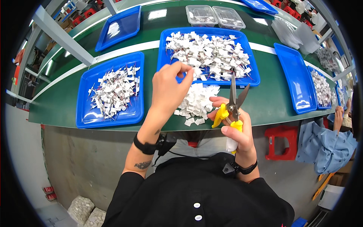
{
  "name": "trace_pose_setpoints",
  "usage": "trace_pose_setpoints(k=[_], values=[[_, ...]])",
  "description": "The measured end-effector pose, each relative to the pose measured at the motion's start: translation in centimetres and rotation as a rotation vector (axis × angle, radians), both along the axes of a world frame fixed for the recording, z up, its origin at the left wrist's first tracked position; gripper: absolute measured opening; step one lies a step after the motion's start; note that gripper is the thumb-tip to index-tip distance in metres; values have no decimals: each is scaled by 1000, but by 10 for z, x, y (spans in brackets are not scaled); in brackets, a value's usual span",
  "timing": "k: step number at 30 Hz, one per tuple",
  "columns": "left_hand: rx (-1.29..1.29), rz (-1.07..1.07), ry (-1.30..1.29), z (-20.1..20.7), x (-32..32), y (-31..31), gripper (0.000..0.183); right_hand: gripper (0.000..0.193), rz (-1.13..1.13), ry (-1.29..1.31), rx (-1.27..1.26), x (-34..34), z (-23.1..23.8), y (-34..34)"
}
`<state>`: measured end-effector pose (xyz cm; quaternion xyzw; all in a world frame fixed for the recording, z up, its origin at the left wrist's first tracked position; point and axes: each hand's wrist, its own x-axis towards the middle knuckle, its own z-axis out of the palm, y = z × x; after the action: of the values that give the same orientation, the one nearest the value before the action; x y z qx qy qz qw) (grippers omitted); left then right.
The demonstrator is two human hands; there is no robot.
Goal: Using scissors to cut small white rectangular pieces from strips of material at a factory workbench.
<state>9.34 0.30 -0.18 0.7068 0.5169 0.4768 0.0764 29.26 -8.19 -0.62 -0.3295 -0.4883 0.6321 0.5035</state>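
Note:
My left hand [170,85] is over the near edge of a blue tray [163,56], thumb and forefinger pinched together. White pieces lie right behind the fingertips, so what they grip, if anything, is hard to make out. The tray holds a heap of small white tabs with thin dark and red wires [208,53]. My right hand [244,132] is closed around spring-loaded snips [230,113] with yellow handles. Their blades stand apart and point away from me, reaching over the tray's near rim. Between my hands a pile of loose white square pieces [196,100] lies on the green table.
Left of me a second blue tray [83,106] holds more wired white tabs. Clear plastic boxes [202,16] stand behind the middle tray. More blue trays [293,81] lie to the right. A grey post [62,36] rises at the left. A person in blue [321,142] sits at the right, beside a red stool [281,143].

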Motion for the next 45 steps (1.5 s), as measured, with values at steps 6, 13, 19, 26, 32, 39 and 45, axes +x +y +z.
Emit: trace_pose_setpoints(k=[6, 13, 19, 26, 32, 39, 45], values=[[10, -161, -90, 0, -1, -48, 6, 64, 79, 15, 72, -4, 7, 12], [-546, -316, -426, -14, -15, -68, 8, 65, 263, -1, 59, -8, 6, 16], [-873, -639, -547, -7, -31, -63, 14, 62, 398, 12, 143, -9, 4, 20], [-683, -558, -933, -15, -32, -71, 13, 57, 31, -378, 236, -7, 8, -3], [-586, -575, -1076, -15, -27, -77, 11, 55, -102, -749, 416, -19, 11, -19], [-576, -581, -1136, -16, -24, -82, 11, 55, -129, -809, 415, -23, 11, -19], [-581, -564, -1156, -14, -22, -84, 10, 54, -95, -782, 395, -22, 11, -19]])
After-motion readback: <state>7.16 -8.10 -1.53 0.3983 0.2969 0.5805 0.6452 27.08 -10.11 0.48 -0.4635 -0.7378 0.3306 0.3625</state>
